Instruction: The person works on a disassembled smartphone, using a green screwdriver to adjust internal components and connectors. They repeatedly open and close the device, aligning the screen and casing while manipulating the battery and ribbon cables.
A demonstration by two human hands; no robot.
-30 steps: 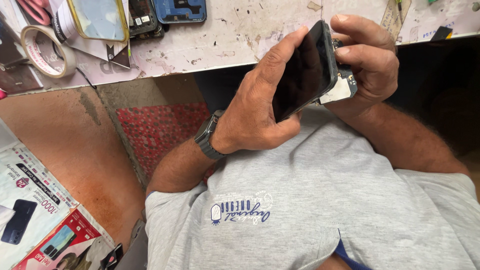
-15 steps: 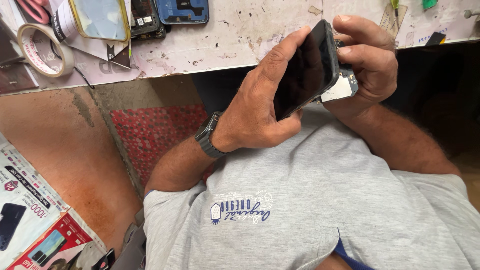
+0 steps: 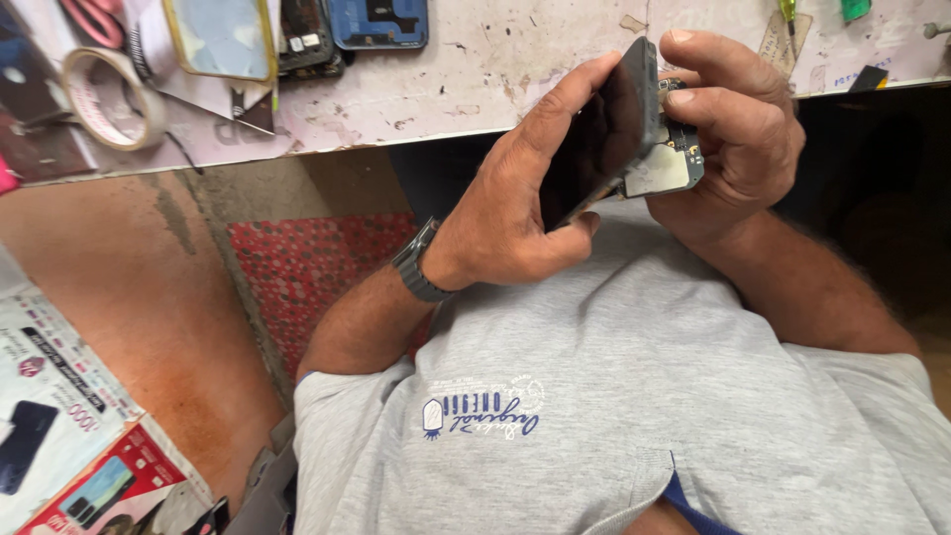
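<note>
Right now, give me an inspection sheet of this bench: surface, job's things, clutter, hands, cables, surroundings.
Surface: pale worktop, stained and scratched.
Job's things: dark phone held on edge above the lap; its back is open, showing a circuit board.
Clutter: tape roll, gold-framed screen panel, blue phone frame, red-handled tool at the top left corner, small bits at the right edge.
Hands: left hand grips the phone across its screen side, metal watch on the wrist; right hand holds the open back, fingers on the board.
Cables: one thin dark wire by the tape roll.
Surroundings: reddish floor, red patterned mat, printed leaflets at lower left.
</note>
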